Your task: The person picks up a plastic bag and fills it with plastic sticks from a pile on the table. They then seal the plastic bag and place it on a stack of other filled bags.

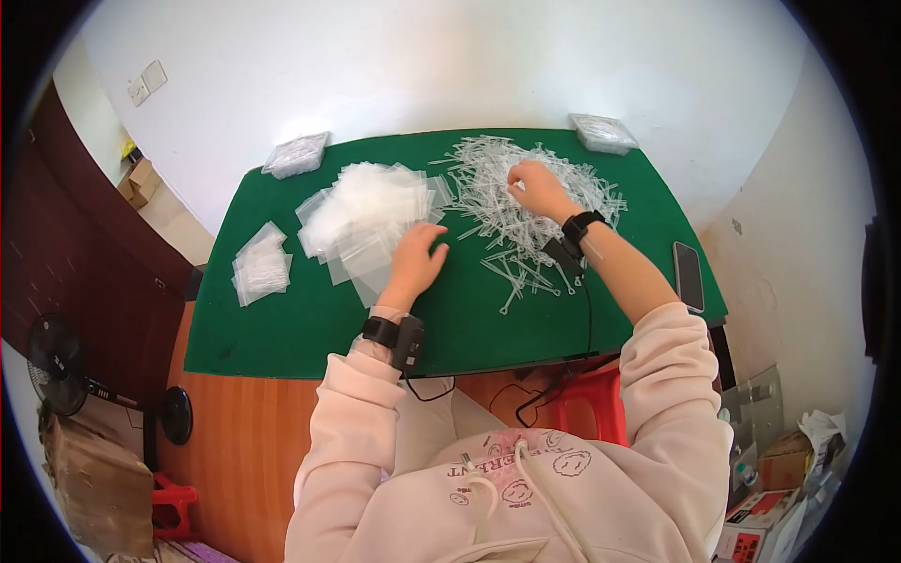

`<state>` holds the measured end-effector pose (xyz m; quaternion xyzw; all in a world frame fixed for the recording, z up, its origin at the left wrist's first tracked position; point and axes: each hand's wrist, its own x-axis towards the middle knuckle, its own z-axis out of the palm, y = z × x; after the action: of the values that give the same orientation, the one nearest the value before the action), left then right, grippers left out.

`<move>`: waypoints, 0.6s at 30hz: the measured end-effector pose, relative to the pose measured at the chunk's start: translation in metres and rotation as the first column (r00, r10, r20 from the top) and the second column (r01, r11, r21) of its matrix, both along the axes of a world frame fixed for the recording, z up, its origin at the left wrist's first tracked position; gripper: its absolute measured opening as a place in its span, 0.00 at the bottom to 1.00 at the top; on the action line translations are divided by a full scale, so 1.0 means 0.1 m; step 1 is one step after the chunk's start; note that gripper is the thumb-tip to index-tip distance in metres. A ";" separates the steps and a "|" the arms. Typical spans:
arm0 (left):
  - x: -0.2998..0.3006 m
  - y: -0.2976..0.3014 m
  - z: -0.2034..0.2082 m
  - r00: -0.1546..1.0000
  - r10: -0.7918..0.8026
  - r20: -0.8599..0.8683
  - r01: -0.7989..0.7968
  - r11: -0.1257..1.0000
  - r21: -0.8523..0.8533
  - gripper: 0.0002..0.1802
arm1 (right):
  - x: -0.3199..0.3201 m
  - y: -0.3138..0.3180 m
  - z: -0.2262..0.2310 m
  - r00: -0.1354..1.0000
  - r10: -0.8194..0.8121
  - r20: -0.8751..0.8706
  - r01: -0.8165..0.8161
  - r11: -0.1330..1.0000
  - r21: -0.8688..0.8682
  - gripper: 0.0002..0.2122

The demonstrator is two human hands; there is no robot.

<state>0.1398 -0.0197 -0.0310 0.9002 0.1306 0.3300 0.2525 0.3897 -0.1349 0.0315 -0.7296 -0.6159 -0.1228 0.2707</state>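
Sticks (483,178), long axes every way — left hand (417,266) half-spread, empty, by bags (357,211); right hand (542,188) curled — contents unclear.

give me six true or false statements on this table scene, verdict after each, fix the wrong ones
1. The right hand is over the pile of clear sticks. True.
2. Both hands are over the sticks. False: the left hand is at the near right edge of the big bag pile.
3. A phone lies near the right edge of the table. True.
4. The table top is red. False: it is green.
5. One clear box sits at the back left of the table and another at the back right. True.
6. All the bags lie in one pile. False: a smaller bag pile lies left of the big one.
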 end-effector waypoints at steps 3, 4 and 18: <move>-0.01 -0.02 -0.11 0.994 0.078 -0.080 -0.063 0.981 0.181 0.20 | 0.03 0.26 0.01 0.996 0.001 0.091 0.005 0.998 -0.068 0.06; -0.03 -0.01 -0.15 0.986 0.118 -0.115 -0.084 0.959 0.270 0.21 | -0.03 0.37 -0.03 0.996 0.010 0.087 -0.004 0.998 -0.067 0.06; -0.01 0.05 -0.17 0.974 0.154 -0.165 -0.125 0.976 0.176 0.24 | -0.27 1.05 -0.36 0.987 0.081 0.137 -0.036 0.953 -0.300 0.10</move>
<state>0.1384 -0.0146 -0.0482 0.9324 0.1881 0.2749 0.1406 0.3631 -0.0304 -0.0040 -0.7321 -0.6671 -0.0748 0.1154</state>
